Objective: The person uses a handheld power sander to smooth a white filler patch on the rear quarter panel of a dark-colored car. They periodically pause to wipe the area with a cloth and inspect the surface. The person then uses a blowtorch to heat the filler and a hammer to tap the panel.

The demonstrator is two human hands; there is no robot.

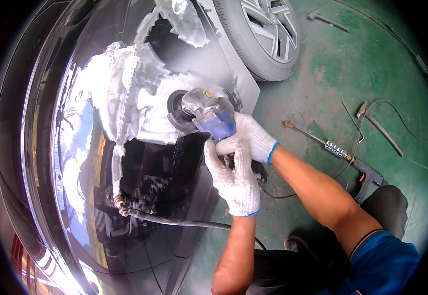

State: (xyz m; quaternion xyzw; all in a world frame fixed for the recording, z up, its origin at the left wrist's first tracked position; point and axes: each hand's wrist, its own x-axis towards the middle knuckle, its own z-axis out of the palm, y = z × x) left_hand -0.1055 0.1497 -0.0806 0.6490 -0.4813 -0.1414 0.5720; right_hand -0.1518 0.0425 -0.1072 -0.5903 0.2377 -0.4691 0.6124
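Note:
My two hands, both in white knit gloves with blue cuffs, are together at an angle grinder (216, 118) with a blue body and a silver head. Its dark disc (176, 103) and guard are over a dark car body panel (145, 167), at the lower right of a whitish, sanded patch (125, 93). My right hand (253, 140) closes round the grinder behind its head. Just below, my left hand (236, 184) curls about the dark rear part, which its fingers mostly hide. Whether the disc touches the panel, I cannot tell.
A thick grey cable (179, 222) ends in a brass-coloured fitting (121, 205) on the panel. A grey-covered wheel (268, 39) stands beyond. On the green floor lie a pistol-grip tool with a spring (339, 152), a hammer (329, 21) and another hammer-like tool (381, 130).

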